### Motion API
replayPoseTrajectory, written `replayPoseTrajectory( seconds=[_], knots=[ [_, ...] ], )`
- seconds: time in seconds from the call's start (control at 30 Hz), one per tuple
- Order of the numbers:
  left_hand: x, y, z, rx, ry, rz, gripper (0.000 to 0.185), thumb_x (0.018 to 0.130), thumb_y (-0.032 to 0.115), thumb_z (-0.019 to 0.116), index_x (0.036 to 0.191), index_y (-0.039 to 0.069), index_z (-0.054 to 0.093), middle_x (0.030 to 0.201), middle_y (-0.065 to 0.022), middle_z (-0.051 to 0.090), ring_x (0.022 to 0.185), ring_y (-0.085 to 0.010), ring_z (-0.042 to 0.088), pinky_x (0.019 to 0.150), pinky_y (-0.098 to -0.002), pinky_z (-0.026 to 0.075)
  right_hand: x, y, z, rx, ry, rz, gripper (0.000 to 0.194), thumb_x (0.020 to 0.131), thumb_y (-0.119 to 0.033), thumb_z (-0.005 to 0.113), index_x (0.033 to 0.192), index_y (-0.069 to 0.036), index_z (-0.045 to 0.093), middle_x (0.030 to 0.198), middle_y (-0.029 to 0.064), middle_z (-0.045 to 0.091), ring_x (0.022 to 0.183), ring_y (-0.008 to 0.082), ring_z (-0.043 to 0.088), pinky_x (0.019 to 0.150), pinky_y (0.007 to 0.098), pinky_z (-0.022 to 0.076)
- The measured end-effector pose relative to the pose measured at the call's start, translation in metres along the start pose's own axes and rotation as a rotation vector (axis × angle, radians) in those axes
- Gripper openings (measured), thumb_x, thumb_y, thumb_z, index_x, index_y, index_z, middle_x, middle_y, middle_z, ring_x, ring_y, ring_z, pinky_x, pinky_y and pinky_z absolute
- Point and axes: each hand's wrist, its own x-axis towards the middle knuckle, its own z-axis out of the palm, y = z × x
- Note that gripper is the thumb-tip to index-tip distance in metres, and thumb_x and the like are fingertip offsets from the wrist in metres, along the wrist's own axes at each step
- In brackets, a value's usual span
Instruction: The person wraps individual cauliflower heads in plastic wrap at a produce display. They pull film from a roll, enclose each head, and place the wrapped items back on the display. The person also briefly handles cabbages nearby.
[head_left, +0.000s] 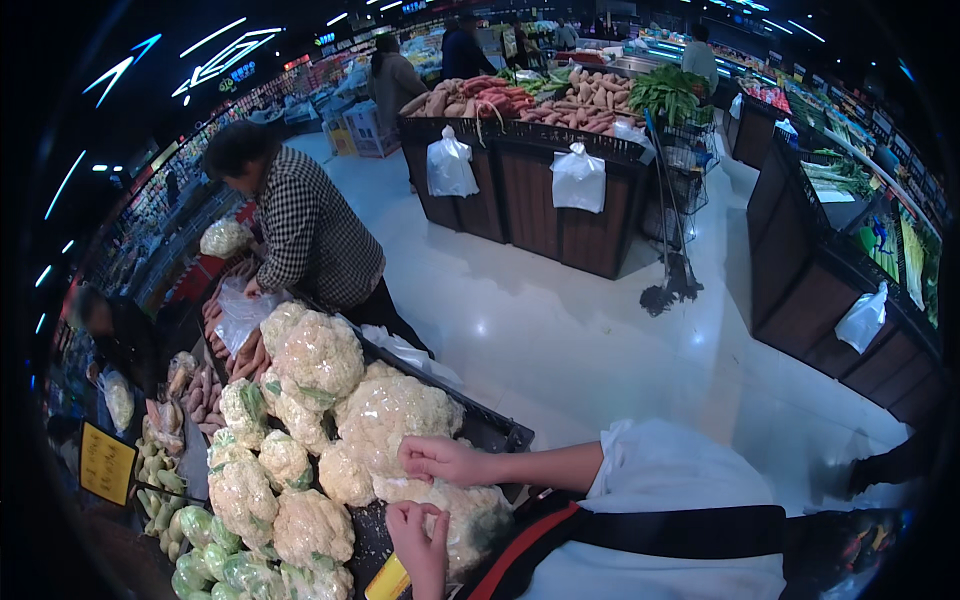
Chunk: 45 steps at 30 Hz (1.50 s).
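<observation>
My right hand is over a film-wrapped cauliflower, its fingers curled in; nothing shows in it. Below it in the picture, my left hand has bent fingers and its thumb a little apart, with no object visible between them. A cauliflower with a darker side lies beside both hands; whether they touch it cannot be told. More wrapped cauliflowers are heaped on the dark display stand. A yellow card or label is near my left hand.
Wrapped round green vegetables lie at the lower left, near a yellow sign bearing writing. A person in a checked jacket handles a plastic bag beyond the cauliflowers. Mops lean by another produce stand.
</observation>
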Motion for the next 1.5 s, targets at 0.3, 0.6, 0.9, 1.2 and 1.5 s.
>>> replayPoseTrajectory(
  seconds=[0.3,0.6,0.9,1.2,1.5],
  knots=[
    [-0.004,0.008,0.006,-0.072,-0.011,0.010,0.024,0.078,0.012,0.078,0.090,0.004,0.060,0.090,-0.0110,0.050,0.087,-0.0304,0.051,0.079,-0.0392,0.041,-0.041,-0.004,-0.025,-0.510,-0.369,-0.364,0.020,0.093,-0.021,0.071,0.092,-0.004,0.062,0.104,0.0080,0.062,0.102,0.0256,0.061,0.088,0.0390,0.0477],
    [-0.004,0.011,0.012,-0.120,-0.061,0.055,0.021,0.077,0.009,0.078,0.084,0.005,0.059,0.081,-0.0092,0.050,0.077,-0.0278,0.050,0.072,-0.0372,0.040,-0.054,-0.011,-0.032,-0.547,-0.367,-0.312,0.020,0.093,-0.021,0.071,0.093,-0.003,0.063,0.097,0.0093,0.061,0.096,0.0284,0.060,0.085,0.0406,0.0469],
    [-0.008,0.006,0.007,-0.222,-0.118,0.108,0.019,0.076,0.006,0.078,0.078,0.006,0.058,0.072,-0.0074,0.050,0.067,-0.0252,0.050,0.065,-0.0353,0.039,-0.039,-0.013,-0.020,-0.787,-0.454,-0.425,0.030,0.096,-0.034,0.068,0.083,-0.008,0.061,0.085,0.0075,0.052,0.088,0.0291,0.055,0.082,0.0415,0.0410],
    [-0.014,-0.001,0.005,-0.348,-0.130,0.198,0.021,0.075,0.003,0.077,0.071,0.006,0.057,0.063,-0.0055,0.050,0.058,-0.0226,0.050,0.058,-0.0333,0.038,0.001,0.002,-0.043,-0.898,-0.570,-0.647,0.039,0.095,-0.035,0.066,0.068,-0.008,0.059,0.077,0.0055,0.054,0.086,0.0291,0.056,0.091,0.0464,0.0420],
    [-0.009,-0.004,0.007,-0.339,-0.248,0.135,0.021,0.074,0.009,0.079,0.071,0.009,0.058,0.063,-0.0061,0.052,0.057,-0.0241,0.052,0.056,-0.0351,0.040,0.052,0.024,-0.052,-0.972,-0.607,-1.108,0.031,0.088,-0.018,0.061,0.060,-0.009,0.052,0.076,0.0047,0.053,0.080,0.0278,0.056,0.070,0.0419,0.0474]
  ],
)
